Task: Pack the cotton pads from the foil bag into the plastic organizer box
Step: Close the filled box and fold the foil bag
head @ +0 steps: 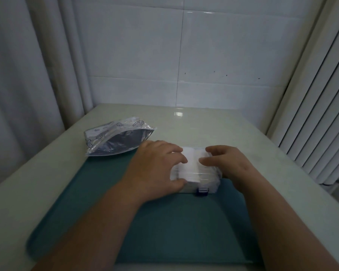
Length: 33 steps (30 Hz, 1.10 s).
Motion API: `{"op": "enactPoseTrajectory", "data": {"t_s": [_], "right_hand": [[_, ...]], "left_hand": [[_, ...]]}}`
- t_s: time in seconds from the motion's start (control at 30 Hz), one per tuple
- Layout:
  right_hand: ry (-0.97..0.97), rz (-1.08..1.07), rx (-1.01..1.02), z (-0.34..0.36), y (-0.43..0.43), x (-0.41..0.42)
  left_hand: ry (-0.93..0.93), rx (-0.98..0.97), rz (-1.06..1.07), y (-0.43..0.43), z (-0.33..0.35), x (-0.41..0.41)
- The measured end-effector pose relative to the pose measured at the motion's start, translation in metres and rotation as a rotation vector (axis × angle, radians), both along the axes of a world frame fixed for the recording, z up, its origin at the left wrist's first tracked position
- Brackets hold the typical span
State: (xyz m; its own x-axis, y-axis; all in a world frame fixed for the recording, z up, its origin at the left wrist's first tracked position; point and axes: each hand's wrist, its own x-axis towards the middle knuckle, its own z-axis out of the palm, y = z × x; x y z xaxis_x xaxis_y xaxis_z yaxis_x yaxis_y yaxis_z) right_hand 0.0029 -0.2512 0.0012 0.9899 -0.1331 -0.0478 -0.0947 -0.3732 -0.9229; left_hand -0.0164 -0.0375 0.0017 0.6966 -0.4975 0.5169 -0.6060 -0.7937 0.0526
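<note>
A clear plastic organizer box (202, 178) sits on a teal mat (164, 222), its lid down and a blue latch at its front. White cotton pads (193, 163) show through the lid. My left hand (155, 167) wraps the box's left side, thumb at the front corner, fingers lying on the lid. On the right side, my right hand (229, 163) grips the box with fingertips on top. The foil bag (115, 138), printed with small drawings, lies open-mouthed to the left at the mat's far corner.
The mat lies on a pale glossy table (184, 118) against a white tiled wall. Curtains hang at the left, and a white ribbed radiator (311, 114) stands at the right.
</note>
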Motion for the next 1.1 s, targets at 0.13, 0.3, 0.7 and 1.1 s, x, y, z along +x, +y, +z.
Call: {"op": "enactPoseTrajectory", "data": {"t_s": [0.13, 0.3, 0.7, 1.1], "right_hand": [[-0.026, 0.001, 0.016, 0.001, -0.001, -0.001], [-0.041, 0.036, 0.014, 0.002, 0.000, -0.002], [0.001, 0.065, -0.111, 0.002, -0.002, -0.003], [0.024, 0.069, -0.173, 0.004, -0.005, -0.007]], "left_hand": [[-0.049, 0.034, 0.002, -0.002, -0.001, 0.001], [-0.059, 0.017, 0.035, -0.010, -0.003, 0.001], [0.263, -0.021, 0.041, -0.002, -0.006, 0.006], [0.683, -0.517, 0.376, 0.059, 0.004, 0.022]]}}
